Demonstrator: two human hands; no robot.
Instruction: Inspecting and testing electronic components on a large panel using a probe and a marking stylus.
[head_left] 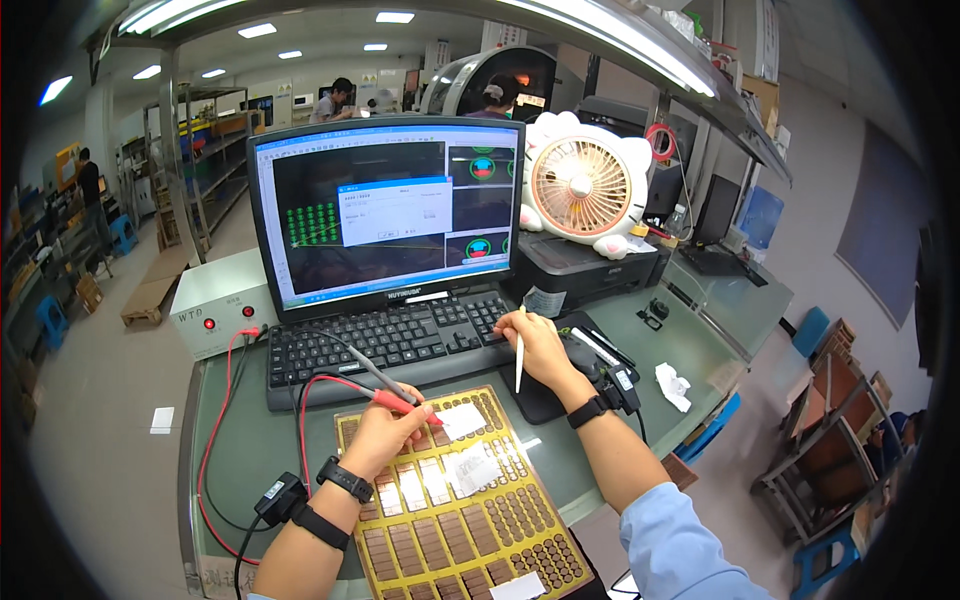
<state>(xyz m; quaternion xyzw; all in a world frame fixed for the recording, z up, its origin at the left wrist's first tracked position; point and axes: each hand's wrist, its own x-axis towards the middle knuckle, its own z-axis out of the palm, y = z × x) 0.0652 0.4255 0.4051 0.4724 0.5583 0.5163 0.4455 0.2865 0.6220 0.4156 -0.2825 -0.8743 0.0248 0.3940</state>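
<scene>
At the lower centre of the frame, I view the yellow panel [540, 503] lying tilted on the green table [700, 330]. Brown blocks and rows of round brown pieces cover its face; a white paper slip [463, 421] lies near its upper edge.

Over the panel's upper left part, I have the left hand [385, 437] with thumb and fingers pinching a red probe [393, 401]. The probe points toward the slip; I cannot tell whether its tip touches. A grey probe [370, 369] crosses at the same fingers; I cannot tell whether it is gripped.

Right of centre, I have the right hand [538, 350] pinching a white stick [519, 364], just beside the right end of the black keyboard [400, 335]. A black mat [537, 402] lies below this hand. Further right, a crumpled tissue [673, 387] rests on the table.

Beyond the keyboard, I see the lit monitor [385, 275], with a white box [222, 303] to its left. To its right, a white fan [582, 186] stands on a black printer [590, 271]. Two people [333, 103] appear at upper centre.
</scene>
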